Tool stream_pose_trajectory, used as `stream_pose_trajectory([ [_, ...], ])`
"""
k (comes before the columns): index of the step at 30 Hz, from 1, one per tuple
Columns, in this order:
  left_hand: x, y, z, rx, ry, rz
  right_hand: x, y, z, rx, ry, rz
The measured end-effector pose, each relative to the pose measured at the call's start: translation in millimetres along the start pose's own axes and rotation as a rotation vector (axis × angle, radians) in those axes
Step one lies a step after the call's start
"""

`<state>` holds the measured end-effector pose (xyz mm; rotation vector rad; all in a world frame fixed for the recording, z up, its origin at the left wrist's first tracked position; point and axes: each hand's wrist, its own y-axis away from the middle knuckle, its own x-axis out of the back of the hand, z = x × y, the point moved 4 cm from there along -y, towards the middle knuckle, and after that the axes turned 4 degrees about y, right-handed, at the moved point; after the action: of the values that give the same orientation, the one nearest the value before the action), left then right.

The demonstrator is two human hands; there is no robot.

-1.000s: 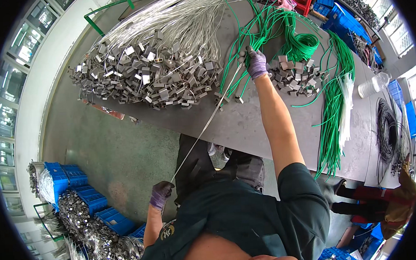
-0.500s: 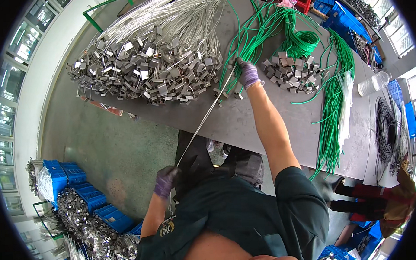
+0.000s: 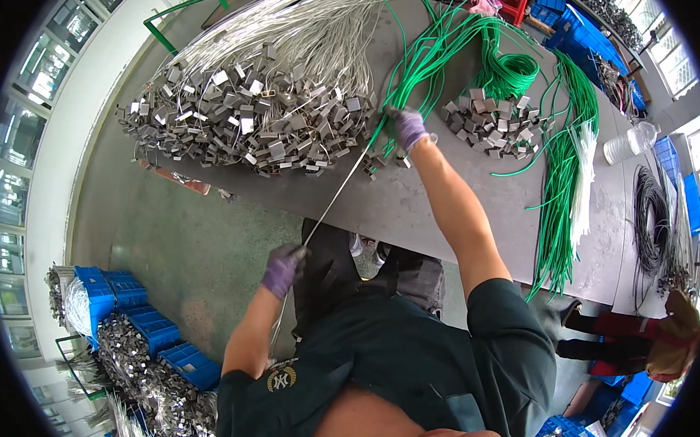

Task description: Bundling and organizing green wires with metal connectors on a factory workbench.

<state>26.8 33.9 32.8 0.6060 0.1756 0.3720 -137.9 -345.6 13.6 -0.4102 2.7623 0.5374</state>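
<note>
A thin bundle of silver wires [image 3: 338,194] runs taut and slanting between my two purple-gloved hands. My left hand [image 3: 285,270], held in front of my body off the table's edge, is closed round its lower part, and a loose tail hangs below. Over the table, my right hand [image 3: 407,128] is closed at the upper end, beside green cables [image 3: 425,63]; its fingertips are slightly blurred. Left of it lies a big heap of metal clips or housings [image 3: 244,118] with silver wires [image 3: 295,33] fanning out behind. A smaller pile of metal housings [image 3: 493,122] sits to its right.
The grey table [image 3: 474,205] also carries a coil of green cable [image 3: 512,75], a hanging green bundle [image 3: 561,217], a clear bottle [image 3: 630,142] and a black coil [image 3: 648,213]. Blue crates [image 3: 148,327] stand on the floor at left. Another person [image 3: 644,334] is at far right.
My left hand has moved up and slightly right along the wire bundle. My right hand has shifted slightly left and down, and the bundle's upper end now lies against the green cables.
</note>
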Motion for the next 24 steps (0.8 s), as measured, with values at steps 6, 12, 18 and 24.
stream_pose_trajectory([
  [6, -22, -7, 51, -0.09, -0.131, -0.07, 25, -19, -40, 0.045, 0.156, 0.076],
  [12, -15, -23, 27, -0.09, -0.021, -0.024, 10, -14, -29, -0.04, 0.167, 0.081],
  [18, -29, -23, 68, -0.085, -0.116, -0.029, -14, 27, -21, -0.065, 0.145, -0.04],
  [24, -35, -21, 53, -0.151, -0.101, -0.004, 22, -28, -58, 0.009, 0.1, -0.056],
])
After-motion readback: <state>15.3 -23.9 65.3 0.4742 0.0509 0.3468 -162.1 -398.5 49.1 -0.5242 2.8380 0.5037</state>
